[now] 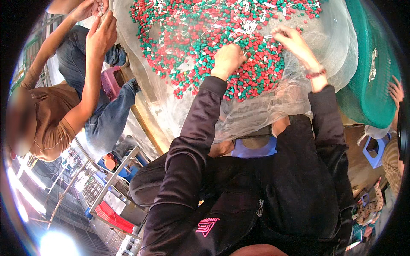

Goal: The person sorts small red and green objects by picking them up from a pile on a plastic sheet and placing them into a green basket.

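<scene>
Reaching over small red, green and white pieces [256, 77] with both hands.

They are lying spread on a pale mesh sheet [243, 121]; my left grip [228, 60] is curling down among them and my right grip [292, 42] is bending over their right edge, but I cannot tell whether either is pinching anything. A careless sweep could be scattering pieces, and a sleeve [192, 113] snagging the loose mesh could be dragging the lot. Green netting [363, 100] is hanging at my right; a co-worker [55, 117] is sitting at my left, near a metal rack [113, 178].
</scene>
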Demonstrator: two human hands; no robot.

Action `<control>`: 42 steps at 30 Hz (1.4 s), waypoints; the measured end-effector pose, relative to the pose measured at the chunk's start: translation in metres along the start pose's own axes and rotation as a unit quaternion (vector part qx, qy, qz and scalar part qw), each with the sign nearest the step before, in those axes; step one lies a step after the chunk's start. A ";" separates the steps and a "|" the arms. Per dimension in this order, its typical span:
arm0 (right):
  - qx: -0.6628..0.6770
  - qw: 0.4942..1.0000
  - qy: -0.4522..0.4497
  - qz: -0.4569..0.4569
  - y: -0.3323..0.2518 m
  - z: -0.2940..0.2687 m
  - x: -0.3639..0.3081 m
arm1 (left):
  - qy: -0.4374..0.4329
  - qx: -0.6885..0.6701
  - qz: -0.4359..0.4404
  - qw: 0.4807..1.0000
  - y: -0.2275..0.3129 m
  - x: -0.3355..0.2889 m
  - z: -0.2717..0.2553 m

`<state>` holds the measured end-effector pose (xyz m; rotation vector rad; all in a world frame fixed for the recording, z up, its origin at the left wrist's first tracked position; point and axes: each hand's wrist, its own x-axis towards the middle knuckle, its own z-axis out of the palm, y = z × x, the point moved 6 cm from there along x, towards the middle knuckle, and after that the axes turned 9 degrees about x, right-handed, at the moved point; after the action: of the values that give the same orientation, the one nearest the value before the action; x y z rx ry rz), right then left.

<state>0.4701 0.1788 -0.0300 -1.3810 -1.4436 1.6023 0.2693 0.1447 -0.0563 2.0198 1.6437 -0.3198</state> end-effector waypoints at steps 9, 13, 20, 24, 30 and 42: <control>-0.447 0.888 0.046 -0.098 0.016 0.030 0.009 | -0.063 -0.860 0.094 0.498 -0.023 -0.036 -0.054; 0.044 0.998 -0.036 0.025 0.012 0.025 0.010 | -0.022 -0.789 0.111 0.603 -0.024 -0.021 -0.074; 0.464 0.863 -0.188 0.068 -0.017 0.031 0.002 | 0.025 -0.590 -0.010 0.807 -0.018 0.033 -0.057; 0.127 0.986 -0.086 0.069 -0.012 0.023 0.044 | 0.006 -0.694 -0.037 0.719 -0.022 0.043 -0.046; -0.449 0.881 0.044 -0.143 -0.008 0.043 0.071 | 0.126 -0.423 -0.053 0.896 -0.030 0.035 -0.045; -0.137 0.988 -0.065 -0.031 0.001 0.065 -0.017 | 0.182 -0.015 -0.056 0.982 -0.015 0.031 -0.024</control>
<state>0.4155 0.1406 -0.0328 -1.3842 -1.8222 1.5217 0.2588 0.1853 -0.0544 2.0565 1.9713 0.0420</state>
